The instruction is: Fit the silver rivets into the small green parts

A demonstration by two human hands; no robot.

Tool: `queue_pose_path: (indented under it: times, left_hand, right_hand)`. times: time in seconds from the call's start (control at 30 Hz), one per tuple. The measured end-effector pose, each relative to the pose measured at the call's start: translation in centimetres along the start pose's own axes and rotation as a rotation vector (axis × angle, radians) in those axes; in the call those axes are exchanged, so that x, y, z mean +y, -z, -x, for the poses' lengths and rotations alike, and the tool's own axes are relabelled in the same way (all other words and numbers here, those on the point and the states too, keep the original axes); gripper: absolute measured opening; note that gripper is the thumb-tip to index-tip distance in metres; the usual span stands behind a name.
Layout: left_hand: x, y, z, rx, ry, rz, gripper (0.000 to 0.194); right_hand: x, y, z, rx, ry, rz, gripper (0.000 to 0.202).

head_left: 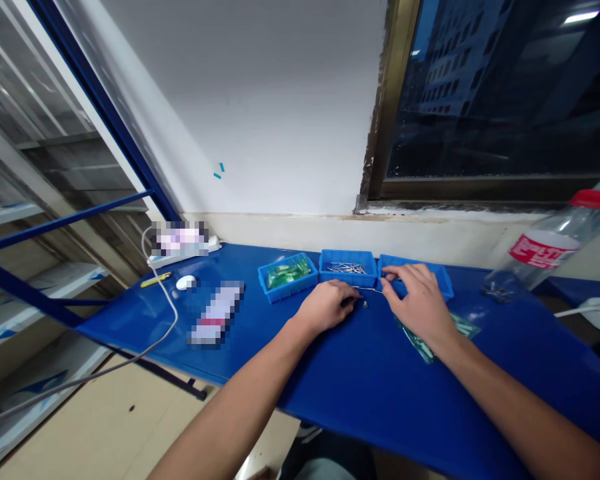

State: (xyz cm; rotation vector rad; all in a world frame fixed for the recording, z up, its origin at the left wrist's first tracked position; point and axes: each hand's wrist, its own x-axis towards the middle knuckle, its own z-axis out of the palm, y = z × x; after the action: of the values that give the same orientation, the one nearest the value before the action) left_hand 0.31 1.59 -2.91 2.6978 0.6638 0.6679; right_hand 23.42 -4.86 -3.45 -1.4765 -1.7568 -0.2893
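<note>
On the blue table (350, 373), my left hand (329, 305) rests with curled fingers just in front of the middle blue bin (349, 279), which holds thin metal pins (347, 268). Whatever those fingers grip is too small to name. My right hand (416, 293) is over the front of the right blue bin (443, 283), thumb and fingers bent towards each other; a small thing may be between the tips. A thin metal rod (371, 289) lies between my hands, with a small piece (365, 304) near it. Green packets (463, 325) lie partly under my right wrist.
A left blue bin (290, 288) holds green packets. Further left are a white oval object (185, 283), a yellow cutter (156, 280), a blurred flat item, a power strip and a cable (173, 313). A large plastic bottle (535, 257) stands at right.
</note>
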Motion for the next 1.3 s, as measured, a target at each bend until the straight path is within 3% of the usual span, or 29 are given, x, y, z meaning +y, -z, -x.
queue_pose_path:
  times: [0.27, 0.43, 0.63, 0.8, 1.1, 1.3]
  left_hand:
    - [0.6, 0.6, 0.0, 0.113, 0.09, 0.03, 0.02]
    - [1.3, 1.0, -0.3, 0.25, 0.206, 0.291, 0.015]
    - [2.1, 0.6, -0.5, 0.278, 0.253, 0.606, 0.017]
    - [1.9, 0.2, -0.5, 0.317, 0.244, 0.781, 0.03]
    - [1.6, -0.2, -0.5, 0.315, 0.192, 0.64, 0.031]
    - [1.9, -0.4, -0.4, 0.276, 0.12, 0.565, 0.041]
  right_hand:
    - [-1.1, 0.1, 0.1, -0.011, 0.067, -0.088, 0.016]
    - [-2.1, 0.6, 0.1, -0.019, 0.092, -0.227, 0.013]
    - [-3.2, 0.3, 0.4, -0.111, 0.025, -0.437, 0.012]
    - [-3.2, -0.2, 0.7, -0.128, -0.065, -0.529, 0.014]
    - [-3.1, -0.9, 1.0, -0.148, -0.307, -0.657, 0.024]
    - [-3.4, -0.9, 0.9, -0.12, -0.329, -0.654, 0.023]
